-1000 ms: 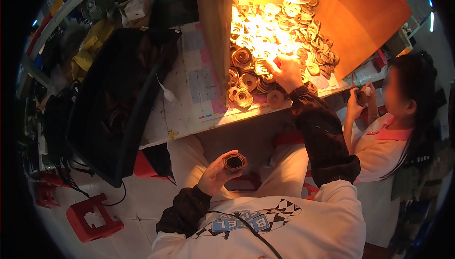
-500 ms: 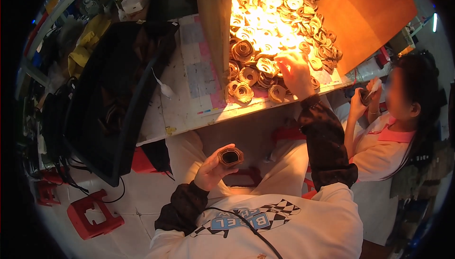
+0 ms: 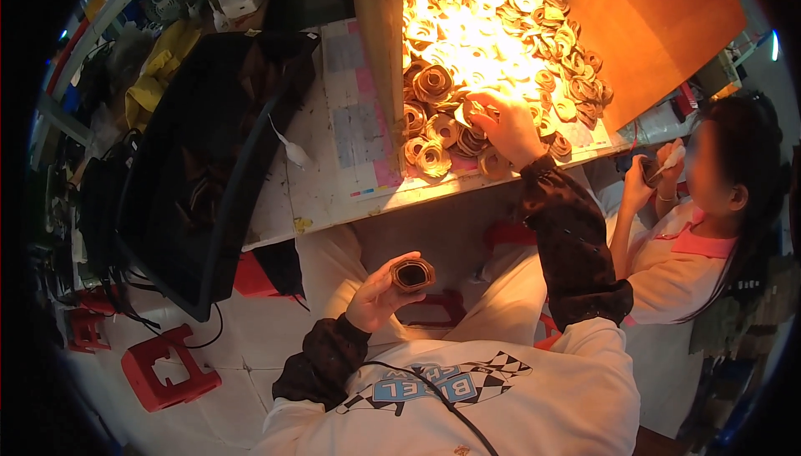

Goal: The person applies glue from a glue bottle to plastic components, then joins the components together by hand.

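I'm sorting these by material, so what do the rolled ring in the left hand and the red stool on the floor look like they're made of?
Rolled ring: seemingly thin brown strip, maybe paper or leather, matte; wound layers show around a dark hollow. Red stool: probably moulded plastic, smooth and evenly coloured.

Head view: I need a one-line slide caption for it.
Seated person holds a brown coiled ring in the left hand while the right hand reaches into a lamp-lit pile of rings.
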{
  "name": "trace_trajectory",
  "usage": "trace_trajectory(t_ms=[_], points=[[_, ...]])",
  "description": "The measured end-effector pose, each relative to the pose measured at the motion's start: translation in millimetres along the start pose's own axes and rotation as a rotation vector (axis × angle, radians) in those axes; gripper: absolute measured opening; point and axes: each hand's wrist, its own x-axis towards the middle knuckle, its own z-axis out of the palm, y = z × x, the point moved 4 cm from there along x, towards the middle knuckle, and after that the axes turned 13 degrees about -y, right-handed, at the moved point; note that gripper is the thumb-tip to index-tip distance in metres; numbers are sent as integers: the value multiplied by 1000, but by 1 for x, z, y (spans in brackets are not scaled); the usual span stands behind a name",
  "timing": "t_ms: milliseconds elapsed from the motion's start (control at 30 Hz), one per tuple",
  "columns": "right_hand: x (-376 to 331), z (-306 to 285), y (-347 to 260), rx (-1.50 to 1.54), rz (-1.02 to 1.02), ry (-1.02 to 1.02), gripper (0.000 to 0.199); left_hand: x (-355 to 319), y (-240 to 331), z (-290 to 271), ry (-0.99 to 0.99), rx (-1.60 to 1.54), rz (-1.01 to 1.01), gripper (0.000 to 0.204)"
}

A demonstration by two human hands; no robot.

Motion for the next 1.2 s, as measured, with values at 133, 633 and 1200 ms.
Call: trace_trajectory(t_ms=[133,633,1200], points=[[-1,4,-9,-85,-65,244,23,-1,0,0,7,-5,-7,66],[-26,52,-57,248,120,560,12,-3,1,-4,-1,-47,6,64],[-50,44,-74,-30,-117,241,13,-4,19,-6,-25,-61,138,61]])
